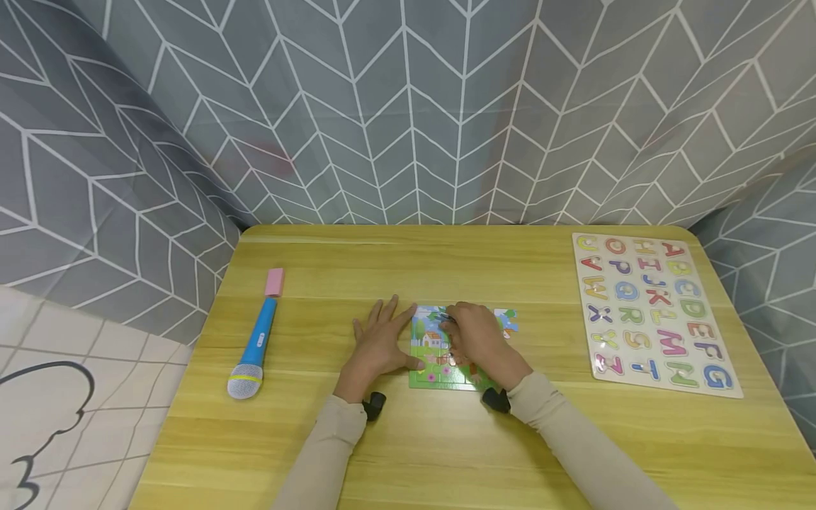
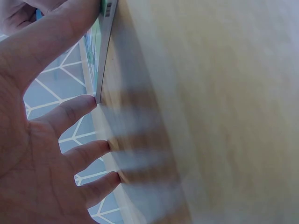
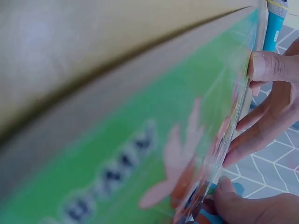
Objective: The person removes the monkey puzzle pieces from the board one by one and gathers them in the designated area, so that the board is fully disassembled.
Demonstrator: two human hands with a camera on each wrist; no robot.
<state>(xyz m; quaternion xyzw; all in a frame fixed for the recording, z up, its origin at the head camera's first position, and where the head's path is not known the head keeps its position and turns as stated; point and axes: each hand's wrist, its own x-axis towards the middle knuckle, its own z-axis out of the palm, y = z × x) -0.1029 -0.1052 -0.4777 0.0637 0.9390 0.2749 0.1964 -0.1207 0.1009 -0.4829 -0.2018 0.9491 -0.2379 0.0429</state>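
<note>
A jigsaw puzzle [image 1: 428,347] with a house, flowers and green grass lies flat near the middle of the table. My left hand [image 1: 377,346] is at its left side, fingers spread; the thumb rests on the puzzle, and the index fingertip is right at its edge in the left wrist view. Over the puzzle's upper middle, my right hand [image 1: 479,336] has curled fingers and pinches a small bluish puzzle piece [image 3: 212,218], mostly hidden by the hand. Another blue and green puzzle section [image 1: 508,320] with knobbed edges shows beyond the right hand.
A blue toy microphone [image 1: 257,343] lies at the left, with a pink block [image 1: 274,282] just above its handle end. On the right is a wooden alphabet board [image 1: 650,312] with colourful letters. Patterned grey curtains [image 1: 408,113] hang behind the wooden table [image 1: 421,446].
</note>
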